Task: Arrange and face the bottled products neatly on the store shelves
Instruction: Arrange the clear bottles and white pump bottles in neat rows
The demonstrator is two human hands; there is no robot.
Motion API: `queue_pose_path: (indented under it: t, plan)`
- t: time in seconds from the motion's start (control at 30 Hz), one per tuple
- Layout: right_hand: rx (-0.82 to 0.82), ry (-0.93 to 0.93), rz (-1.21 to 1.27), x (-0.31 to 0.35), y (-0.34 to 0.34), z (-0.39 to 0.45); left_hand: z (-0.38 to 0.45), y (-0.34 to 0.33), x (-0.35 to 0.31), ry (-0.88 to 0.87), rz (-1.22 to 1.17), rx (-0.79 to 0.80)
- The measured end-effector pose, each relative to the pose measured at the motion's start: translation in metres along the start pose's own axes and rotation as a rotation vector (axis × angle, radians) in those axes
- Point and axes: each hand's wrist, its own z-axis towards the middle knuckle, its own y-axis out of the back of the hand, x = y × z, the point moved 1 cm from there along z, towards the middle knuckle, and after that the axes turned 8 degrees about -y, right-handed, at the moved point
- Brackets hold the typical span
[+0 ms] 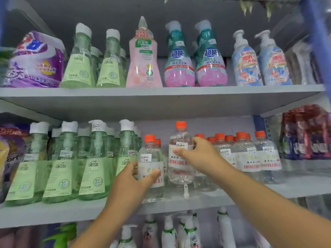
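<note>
On the middle shelf (pixel 179 203) stand clear bottles with orange caps. My left hand (pixel 138 178) grips one clear bottle (pixel 150 158) at its label, standing at the shelf's front. My right hand (pixel 195 154) holds a second clear bottle (pixel 180 140) lifted above the shelf, its label facing out. More orange-capped bottles (pixel 250 154) stand in a row to the right. Several green bottles with white caps (pixel 93 161) fill the left part of this shelf.
The upper shelf (pixel 161 93) carries green, pink, teal and blue bottles and a purple bag (pixel 35 59). White pump bottles (pixel 168 231) stand on the shelf below. Red and dark pouches (pixel 308 135) sit at the right, and a blue upright (pixel 318 42) frames that side.
</note>
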Motion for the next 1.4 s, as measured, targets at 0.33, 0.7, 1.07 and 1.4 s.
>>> queue_pose_path:
  t: [0.33, 0.7, 1.07, 1.4]
  plan:
    - [0.1, -0.008, -0.191, -0.005, -0.018, 0.002, 0.006, -0.01, 0.008, 0.02, 0.031, -0.044]
    - [0.034, 0.357, -0.549, 0.038, 0.025, 0.04, 0.008, -0.024, -0.006, -0.086, 0.337, -0.101]
    - [0.14, 0.43, -0.768, 0.041, 0.021, 0.076, 0.018, -0.044, 0.005, -0.039, 0.219, -0.101]
    - [0.028, 0.465, -0.784, 0.025, 0.014, 0.061, 0.011, -0.048, 0.007, -0.079, 0.321, -0.097]
